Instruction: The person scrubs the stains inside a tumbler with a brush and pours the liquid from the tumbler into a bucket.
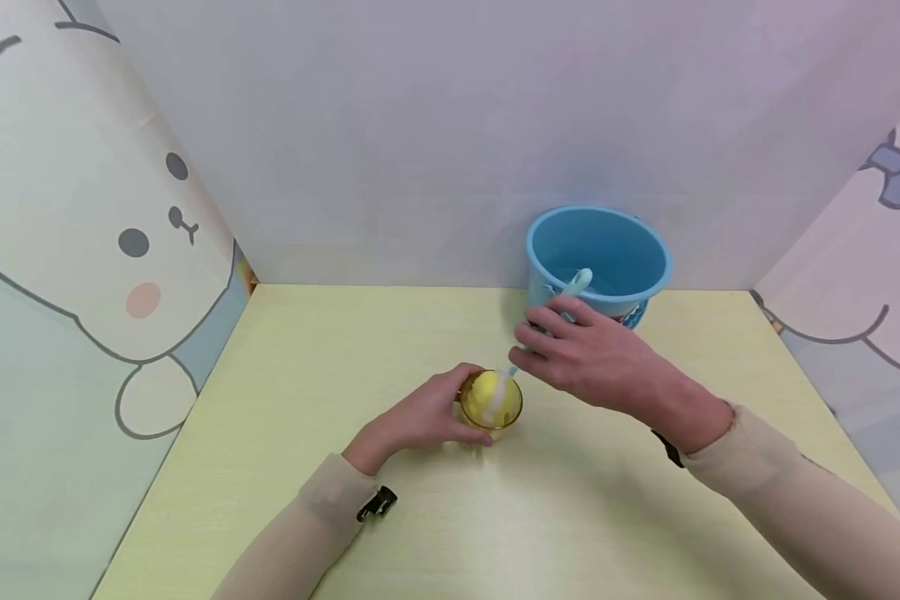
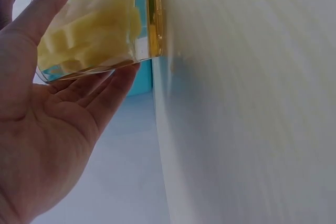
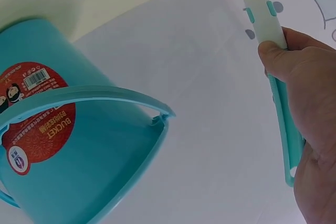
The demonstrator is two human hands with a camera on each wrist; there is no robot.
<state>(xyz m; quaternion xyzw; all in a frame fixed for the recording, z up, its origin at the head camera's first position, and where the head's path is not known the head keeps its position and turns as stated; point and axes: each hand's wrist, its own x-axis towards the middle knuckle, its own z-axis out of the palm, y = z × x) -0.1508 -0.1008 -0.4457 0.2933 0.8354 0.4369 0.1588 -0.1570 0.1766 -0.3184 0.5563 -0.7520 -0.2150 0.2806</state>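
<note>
My left hand [image 1: 427, 412] grips a clear amber-tinted glass [image 2: 155, 22], thumb on the near side and fingers round the far side. The glass stands upright, its base close to the tabletop. Inside it sits the yellow sponge head [image 1: 483, 393] of a cup brush. My right hand [image 1: 585, 354] holds the brush by its teal and white handle [image 3: 281, 114], thumb laid along it. The handle slants up and right from the glass, its looped end overlapping the bucket in the head view. Part of the handle is hidden behind the right fingers.
A blue bucket [image 1: 598, 210] with a red label [image 3: 39, 129] stands at the back of the pale yellow table [image 1: 330, 350], just beyond my right hand. Pale walls [image 1: 390, 167] with cartoon animals enclose the table at the back and both sides.
</note>
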